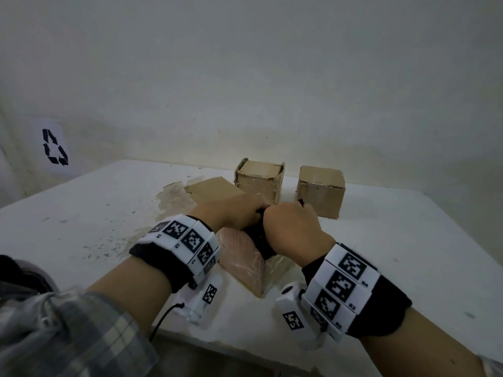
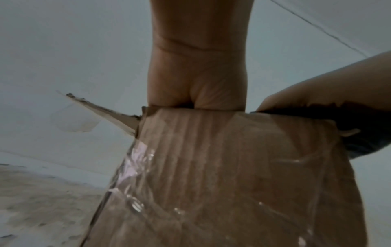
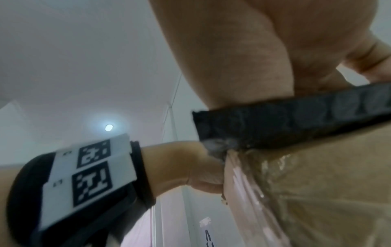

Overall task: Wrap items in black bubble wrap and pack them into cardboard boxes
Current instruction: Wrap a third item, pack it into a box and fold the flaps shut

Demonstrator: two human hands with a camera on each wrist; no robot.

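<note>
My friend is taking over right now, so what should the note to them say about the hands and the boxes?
Left hand: at the top of the near box, fingers hidden, grip unclear.
Right hand: grips the black bubble wrap at the box's top edge.
Near box stands on the white table, covered in clear tape.
Two more cardboard boxes stand behind, with a flat cardboard piece to their left.
Done: wrapped bundle reaches the box.
Left: push it fully in, close up.
</note>
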